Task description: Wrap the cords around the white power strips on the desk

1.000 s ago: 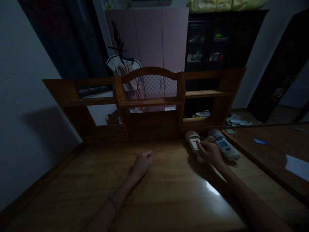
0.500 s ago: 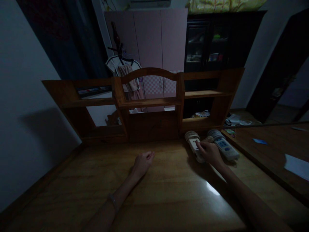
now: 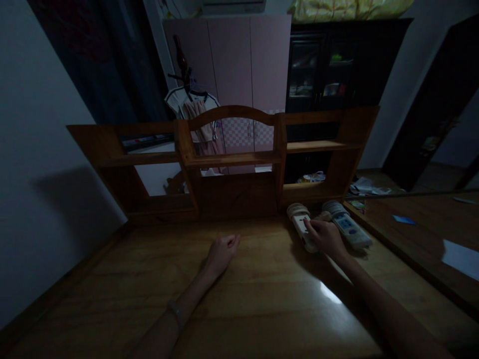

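My right hand (image 3: 326, 238) has its fingers closed on the side of a white power strip (image 3: 302, 230), whose cord is wound around its far end. The strip lies at a slant on the wooden desk, and my fingers hide part of its right side. Just right of that hand lies a second, grey-white power strip (image 3: 352, 232) with a blue panel and its own coiled cord. My left hand (image 3: 221, 253) rests on the desktop as a loose fist, with nothing visible in it, well to the left of the strips.
A wooden shelf unit (image 3: 239, 160) spans the back of the desk (image 3: 239, 309). Against the left side stands a wall (image 3: 33, 174). Beyond the desk's right edge, another wooden surface holds a white sheet (image 3: 461, 258) and a small blue card (image 3: 404, 219).
Almost nothing differs. Both hands and the two power strips keep their places, and the view has shifted very slightly.
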The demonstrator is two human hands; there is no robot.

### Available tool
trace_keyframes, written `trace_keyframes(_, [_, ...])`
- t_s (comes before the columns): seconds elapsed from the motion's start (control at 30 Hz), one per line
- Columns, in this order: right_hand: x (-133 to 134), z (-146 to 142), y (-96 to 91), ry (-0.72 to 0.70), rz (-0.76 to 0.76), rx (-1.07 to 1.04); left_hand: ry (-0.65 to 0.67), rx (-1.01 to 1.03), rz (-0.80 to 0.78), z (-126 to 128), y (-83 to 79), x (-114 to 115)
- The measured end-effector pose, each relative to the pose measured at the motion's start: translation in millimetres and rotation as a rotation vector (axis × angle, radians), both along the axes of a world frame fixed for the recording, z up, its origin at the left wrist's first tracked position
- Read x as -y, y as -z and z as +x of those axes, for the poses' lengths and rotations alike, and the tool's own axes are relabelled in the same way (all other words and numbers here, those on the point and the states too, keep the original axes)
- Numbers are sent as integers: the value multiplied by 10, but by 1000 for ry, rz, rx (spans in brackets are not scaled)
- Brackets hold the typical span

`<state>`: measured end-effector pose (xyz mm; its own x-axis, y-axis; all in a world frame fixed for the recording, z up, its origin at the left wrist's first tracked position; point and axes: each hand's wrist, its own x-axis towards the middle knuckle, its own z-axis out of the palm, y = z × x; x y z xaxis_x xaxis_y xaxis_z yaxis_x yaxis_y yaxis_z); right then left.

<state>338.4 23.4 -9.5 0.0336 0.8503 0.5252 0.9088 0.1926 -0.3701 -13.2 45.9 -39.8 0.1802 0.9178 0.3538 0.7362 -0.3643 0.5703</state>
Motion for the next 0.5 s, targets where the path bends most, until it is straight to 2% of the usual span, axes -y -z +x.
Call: trace_keyframes(0.5, [-7,-5,-1,3,1,2,10,8,-4,-6,16,-12])
